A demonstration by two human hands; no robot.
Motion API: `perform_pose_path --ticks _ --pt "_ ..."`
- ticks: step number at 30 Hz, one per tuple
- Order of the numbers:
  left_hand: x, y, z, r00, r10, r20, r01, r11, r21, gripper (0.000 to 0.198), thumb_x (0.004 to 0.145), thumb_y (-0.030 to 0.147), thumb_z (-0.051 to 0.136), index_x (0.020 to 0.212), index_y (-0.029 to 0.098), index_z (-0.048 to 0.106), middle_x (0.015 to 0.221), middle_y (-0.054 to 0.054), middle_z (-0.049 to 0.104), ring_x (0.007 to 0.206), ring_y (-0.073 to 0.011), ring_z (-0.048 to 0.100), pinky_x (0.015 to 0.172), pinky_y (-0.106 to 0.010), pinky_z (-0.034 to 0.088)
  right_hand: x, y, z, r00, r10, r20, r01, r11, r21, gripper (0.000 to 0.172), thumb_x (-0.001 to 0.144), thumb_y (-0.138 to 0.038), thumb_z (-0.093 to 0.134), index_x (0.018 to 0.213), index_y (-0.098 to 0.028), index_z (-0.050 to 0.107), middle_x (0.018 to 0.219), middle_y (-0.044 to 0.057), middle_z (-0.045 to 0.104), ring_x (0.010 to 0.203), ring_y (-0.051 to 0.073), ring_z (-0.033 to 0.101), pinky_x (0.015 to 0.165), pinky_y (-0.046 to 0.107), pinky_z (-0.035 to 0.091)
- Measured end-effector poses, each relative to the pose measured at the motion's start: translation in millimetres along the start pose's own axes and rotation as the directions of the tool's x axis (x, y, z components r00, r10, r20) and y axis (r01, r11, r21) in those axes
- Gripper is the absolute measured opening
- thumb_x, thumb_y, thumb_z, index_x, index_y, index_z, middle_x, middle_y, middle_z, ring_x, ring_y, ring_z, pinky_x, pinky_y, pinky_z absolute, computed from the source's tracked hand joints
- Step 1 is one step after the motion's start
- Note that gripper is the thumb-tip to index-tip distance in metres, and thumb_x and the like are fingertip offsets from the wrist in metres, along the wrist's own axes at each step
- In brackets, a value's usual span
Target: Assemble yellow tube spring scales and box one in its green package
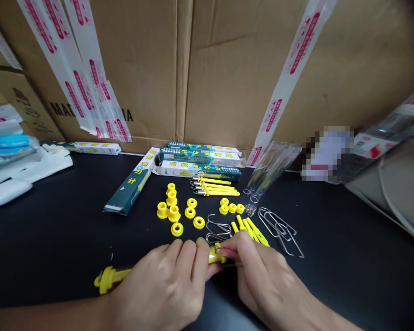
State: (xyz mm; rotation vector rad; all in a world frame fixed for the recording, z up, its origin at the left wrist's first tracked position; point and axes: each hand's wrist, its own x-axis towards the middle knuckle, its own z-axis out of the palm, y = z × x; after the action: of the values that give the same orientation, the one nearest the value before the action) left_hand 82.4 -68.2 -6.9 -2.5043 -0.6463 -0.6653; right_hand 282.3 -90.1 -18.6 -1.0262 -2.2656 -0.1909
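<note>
My left hand (165, 280) is wrapped round a spring scale (119, 275), a clear tube with yellow fittings lying sideways. A yellow ringed end sticks out on the left; the yellow collar (216, 255) on the right end shows past my fingers. Most of the tube is hidden in the fist. My right hand (262, 276) pinches a thin metal wire hook (222, 248) against that collar; its far part is hidden by the fingers. Just beyond the hands lie loose metal hooks (219, 229) and flat yellow strips (257, 231).
Yellow flanged caps (173, 213), rings (199, 223), small plugs (232, 208) and yellow rods with springs (217, 189) lie behind. Clear tubes (274, 168), large wire hooks (279, 227) and printed boxes (200, 170) stand before the cardboard (221, 82). White packaging (51, 163) is left.
</note>
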Motion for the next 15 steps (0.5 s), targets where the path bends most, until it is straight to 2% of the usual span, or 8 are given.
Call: perform_pose_path --ticks 6,15 --pt "3.8 -0.6 -3.0 0.997 0.026 0.071 -0.027 1.000 0.012 0.049 0.108 0.001 0.017 0.103 0.004 0.065 0.068 -0.004 0.073 0.051 -0.0190 0.071 0.039 -0.031 0.052 2.9 1.2 5.0 0.996 0.086 -0.031 -0.085 0.996 0.041 0.036 0.084 0.009 0.031 0.096 -0.022 0.043 0.071 0.002 0.071 0.058 0.013 0.073 0.056 0.018 0.056" --pt "2.6 1.7 0.9 0.997 0.021 0.068 -0.023 0.999 0.038 0.040 0.108 0.003 0.025 0.104 0.002 0.065 0.066 -0.003 0.070 0.050 -0.0195 0.069 0.040 -0.031 0.052 -0.4 1.2 10.4 0.986 0.160 -0.053 -0.157 0.987 0.043 0.034 0.083 0.007 0.032 0.095 -0.024 0.044 0.072 0.000 0.073 0.056 0.012 0.073 0.054 0.017 0.055"
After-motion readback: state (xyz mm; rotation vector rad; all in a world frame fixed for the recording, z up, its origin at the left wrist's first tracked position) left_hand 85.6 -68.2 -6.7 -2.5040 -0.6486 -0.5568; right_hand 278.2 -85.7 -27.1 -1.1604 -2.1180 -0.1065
